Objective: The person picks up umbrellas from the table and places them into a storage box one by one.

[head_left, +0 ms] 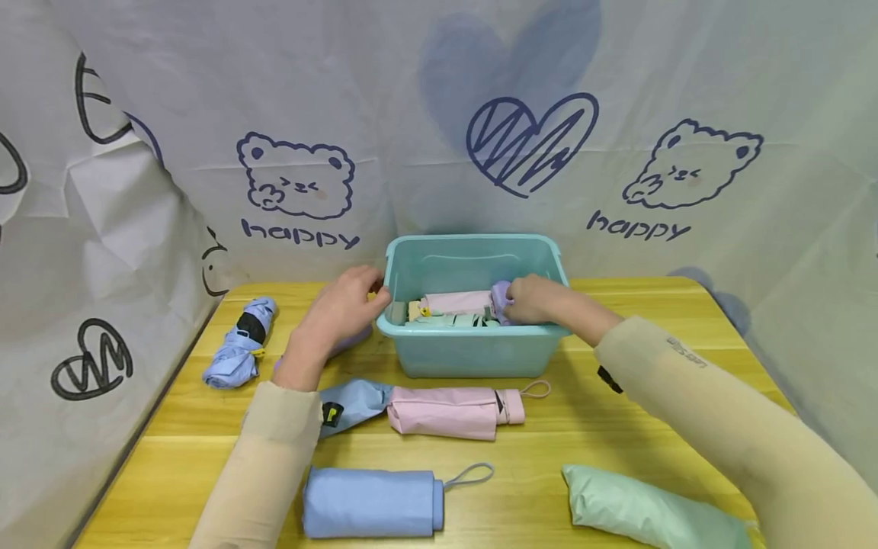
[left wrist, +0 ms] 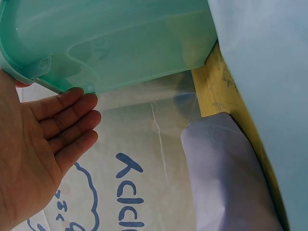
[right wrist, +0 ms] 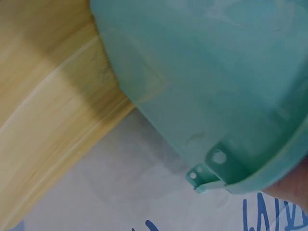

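Note:
A teal plastic bin (head_left: 480, 354) stands at the back of the table. Inside it lie a pink folded umbrella (head_left: 456, 303), a mint one (head_left: 446, 320) and a purple one (head_left: 500, 296). My right hand (head_left: 538, 297) reaches over the bin's right rim and holds the purple umbrella; its fingertips are hidden in the head view. At the left rim, my left hand (head_left: 346, 301) touches the bin with its fingers nearly straight along the outer wall, as the left wrist view shows. Another purple umbrella (left wrist: 224, 173) lies below this hand.
A light-blue umbrella (head_left: 240, 343) lies at the back left. In front of the bin are a grey-blue umbrella (head_left: 363, 404), a pink one (head_left: 446, 412) and a blue one (head_left: 373, 503). A mint umbrella (head_left: 645, 507) lies at the front right. A printed cloth (head_left: 425, 191) hangs behind.

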Demonstrator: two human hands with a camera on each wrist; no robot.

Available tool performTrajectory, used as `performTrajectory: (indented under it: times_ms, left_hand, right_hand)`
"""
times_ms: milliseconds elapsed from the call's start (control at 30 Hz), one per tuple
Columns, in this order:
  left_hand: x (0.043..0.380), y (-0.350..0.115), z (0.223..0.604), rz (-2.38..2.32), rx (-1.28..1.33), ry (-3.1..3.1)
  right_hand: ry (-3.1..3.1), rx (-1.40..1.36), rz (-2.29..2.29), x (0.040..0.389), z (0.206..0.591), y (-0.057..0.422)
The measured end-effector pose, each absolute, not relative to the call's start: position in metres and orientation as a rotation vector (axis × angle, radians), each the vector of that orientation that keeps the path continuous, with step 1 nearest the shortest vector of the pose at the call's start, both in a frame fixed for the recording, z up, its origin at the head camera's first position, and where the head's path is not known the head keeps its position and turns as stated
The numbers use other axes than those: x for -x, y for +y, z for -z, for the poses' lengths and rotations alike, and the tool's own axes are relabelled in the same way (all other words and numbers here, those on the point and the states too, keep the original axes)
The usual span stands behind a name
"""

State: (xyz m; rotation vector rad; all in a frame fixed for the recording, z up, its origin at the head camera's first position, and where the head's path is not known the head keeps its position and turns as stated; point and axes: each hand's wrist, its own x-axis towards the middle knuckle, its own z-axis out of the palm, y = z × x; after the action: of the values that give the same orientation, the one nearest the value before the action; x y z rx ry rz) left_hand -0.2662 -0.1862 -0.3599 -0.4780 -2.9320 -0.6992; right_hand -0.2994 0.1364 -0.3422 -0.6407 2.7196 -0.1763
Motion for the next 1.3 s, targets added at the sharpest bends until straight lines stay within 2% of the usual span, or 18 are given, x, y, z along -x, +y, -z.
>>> performTrajectory:
  times_ms: [433,767,1100,1300]
  left_hand:
    - [0.265,-0.186,0.362,0.701,0.474,-2.918]
    - [0.266,-0.186,0.362,0.706,0.474,-2.919]
    - [0.266,-0.186,0.361,0.689,0.466,-2.930]
    - [0.267,-0.186,0.360,0.678,0.455,-2.949]
  right_hand:
    - [2.863,0.718,0.598,0.279,0.328,0.146]
    - [2.967,0.753,0.812,0.249,0.329,0.154]
    - [3.183,0.907,0.840,0.218,0.338,0.165]
    - [3.315,1.114,0.866,0.200,0.349,0.177]
